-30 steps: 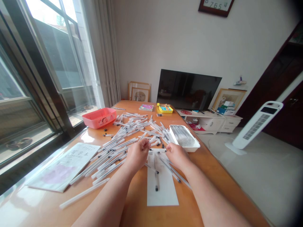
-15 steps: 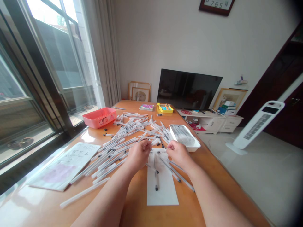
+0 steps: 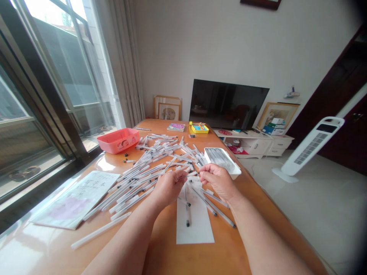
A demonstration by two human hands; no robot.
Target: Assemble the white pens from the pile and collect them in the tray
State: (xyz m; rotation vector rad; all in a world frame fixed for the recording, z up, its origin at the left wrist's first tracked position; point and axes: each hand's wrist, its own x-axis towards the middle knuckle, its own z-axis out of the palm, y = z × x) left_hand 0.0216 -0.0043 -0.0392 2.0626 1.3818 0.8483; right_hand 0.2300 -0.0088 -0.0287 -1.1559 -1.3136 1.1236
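My left hand (image 3: 172, 185) is closed, its thumb and forefinger pinching a short whitish clear pen piece (image 3: 192, 173); whether it is a cap or a barrel end I cannot tell. Facing it, my right hand (image 3: 218, 181) pinches a small dark pen part (image 3: 198, 173) that fingers mostly hide. The two pieces are close together. Below the hands lies a white paper sheet (image 3: 195, 231) with a few black-ended pens (image 3: 188, 215) on it. Clear pen barrels and caps (image 3: 155, 160) are heaped beyond and left of my left hand.
A white tray (image 3: 236, 170) of pens stands beyond my right hand. At the left are a pink basket (image 3: 114, 145) and a writing booklet (image 3: 71, 202). A yellow box (image 3: 200, 130) and a small book (image 3: 176, 127) lie at the table's far end.
My right hand has moved left, closer to my left hand. A whitish pen piece now shows between them. The view has shifted slightly.
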